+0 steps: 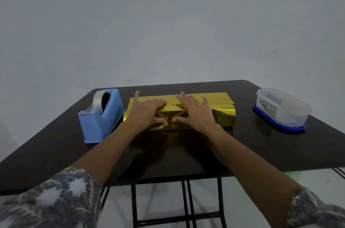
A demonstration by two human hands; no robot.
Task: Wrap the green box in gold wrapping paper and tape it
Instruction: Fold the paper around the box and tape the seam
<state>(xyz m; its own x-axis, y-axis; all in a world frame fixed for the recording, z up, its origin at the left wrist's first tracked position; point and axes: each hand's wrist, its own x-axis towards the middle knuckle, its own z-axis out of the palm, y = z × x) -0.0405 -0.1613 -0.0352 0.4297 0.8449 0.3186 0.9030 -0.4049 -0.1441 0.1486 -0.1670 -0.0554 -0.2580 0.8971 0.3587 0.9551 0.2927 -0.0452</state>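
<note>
Gold wrapping paper [222, 114] covers a long box lying across the middle of the dark table [186, 153]; no green shows. A flat strip of the paper sticks out behind the box. My left hand [147, 112] rests on the left half of the wrapped box, thumb on the near face and fingers bent over the top. My right hand [196, 112] lies flat on the top just right of it, fingers spread, thumb down the near face. Both hands press the paper against the box. A blue tape dispenser [99, 117] with a clear tape roll stands to the left.
A clear plastic container [281, 110] sits upside down on its blue lid at the table's right side. The table's near edge runs just in front of my forearms, black metal legs below. A plain grey wall rises behind the table.
</note>
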